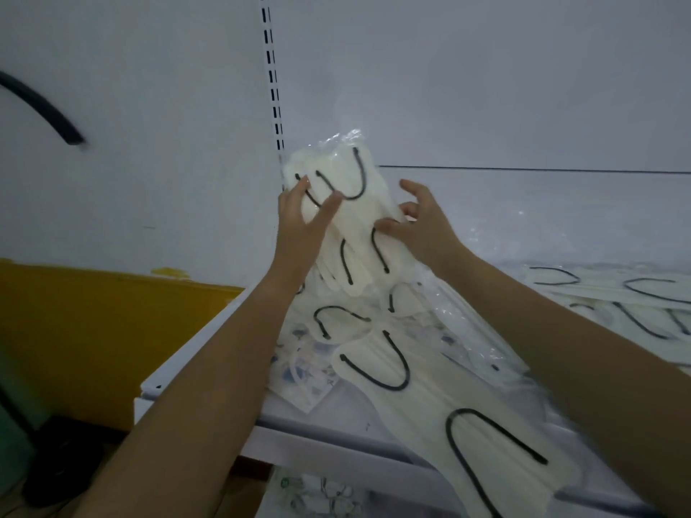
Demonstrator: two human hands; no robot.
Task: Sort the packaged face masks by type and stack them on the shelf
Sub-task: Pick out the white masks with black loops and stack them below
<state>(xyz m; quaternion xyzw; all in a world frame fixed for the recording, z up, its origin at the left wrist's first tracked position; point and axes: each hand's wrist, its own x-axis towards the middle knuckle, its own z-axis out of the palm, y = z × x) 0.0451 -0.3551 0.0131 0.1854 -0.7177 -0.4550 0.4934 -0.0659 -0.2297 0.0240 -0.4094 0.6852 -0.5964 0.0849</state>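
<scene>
1. A bundle of packaged masks [349, 181], cream with black ear loops, is held upright at the back of the shelf [194, 372], close to the slotted upright [275, 106]
2. The left hand [299, 218] is laid flat on the bundle's left side, fingers [299, 186] nearly straight and thumb spread across the front; the right hand [420, 222] is curled at the right edge, with the thumb pressed on the wrapper and the index finger lifted clear
3. The step in hand is judged to be squaring the bundle before it is set down. The edges should be tapped level between both palms, and the slippery film gripped at both sides so that no packet slides out
4. Below the bundle, loose cream masks [377, 368] are heaped on the shelf, and printed packets [306, 372] of another type are partly buried under them; these are likely to be dragged along unless they are parted first
5. A second pile [635, 300] is spread at the right, well apart. A black hose [41, 102] and a yellow panel [93, 312] are seen at the left, off the shelf
</scene>
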